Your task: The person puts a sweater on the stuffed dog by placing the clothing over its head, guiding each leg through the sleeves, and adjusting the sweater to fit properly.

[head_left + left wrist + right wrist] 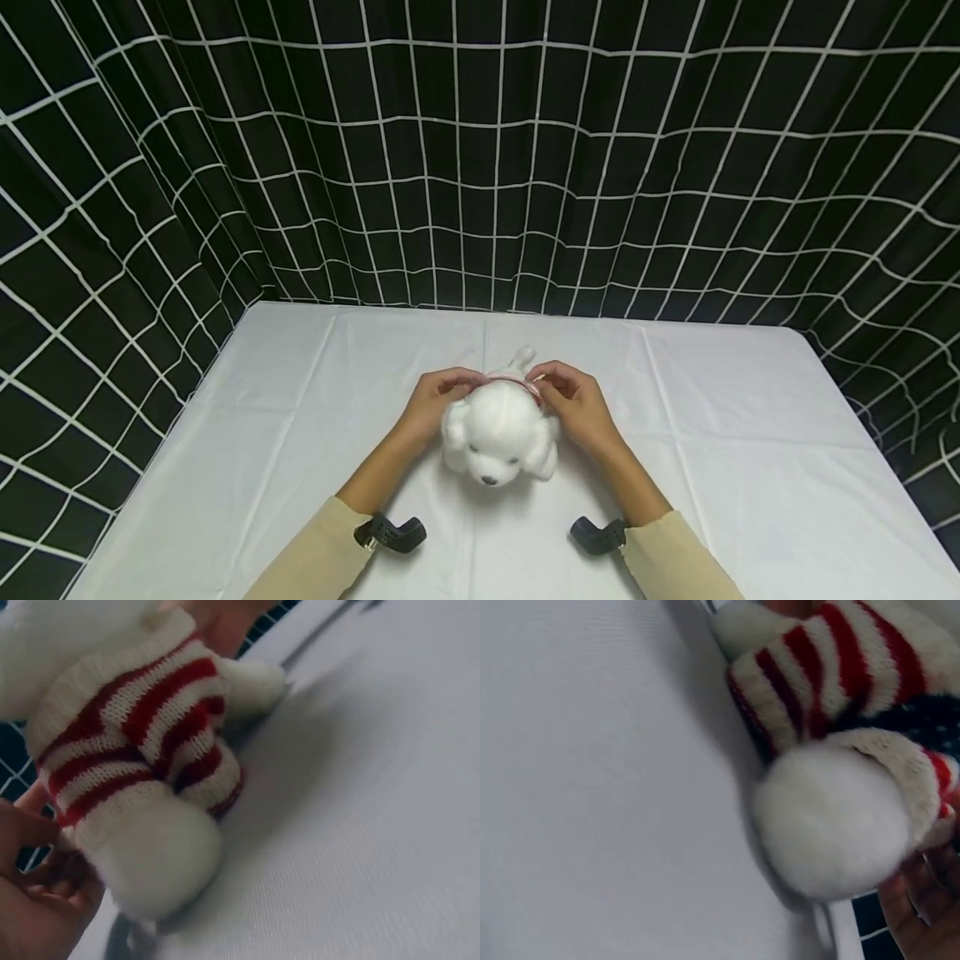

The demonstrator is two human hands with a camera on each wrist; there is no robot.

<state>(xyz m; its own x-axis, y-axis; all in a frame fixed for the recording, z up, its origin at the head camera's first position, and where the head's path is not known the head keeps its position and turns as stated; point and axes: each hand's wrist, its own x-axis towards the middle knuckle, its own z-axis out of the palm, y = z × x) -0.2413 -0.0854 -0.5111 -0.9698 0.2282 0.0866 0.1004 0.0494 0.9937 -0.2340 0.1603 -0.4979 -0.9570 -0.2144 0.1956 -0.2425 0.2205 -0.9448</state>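
Note:
A white plush dog (498, 432) lies on the white tablecloth (300, 433), its face turned toward me. It wears a red-and-white striped knitted sweater (142, 727) (832, 667). My left hand (437, 400) and right hand (572, 403) hold the toy from both sides, fingers pinching the sweater's edge (512, 382) behind its head. In the left wrist view a furry paw (161, 862) pokes out of a sleeve beside my fingers (37, 900). The right wrist view has another paw (832, 825) close up, with a dark blue patch (922, 716) on the sweater.
A black curtain with a white grid (480, 150) encloses the table at the back and both sides. Black wrist-camera mounts (390, 533) (597, 534) sit on my beige sleeves near the front edge.

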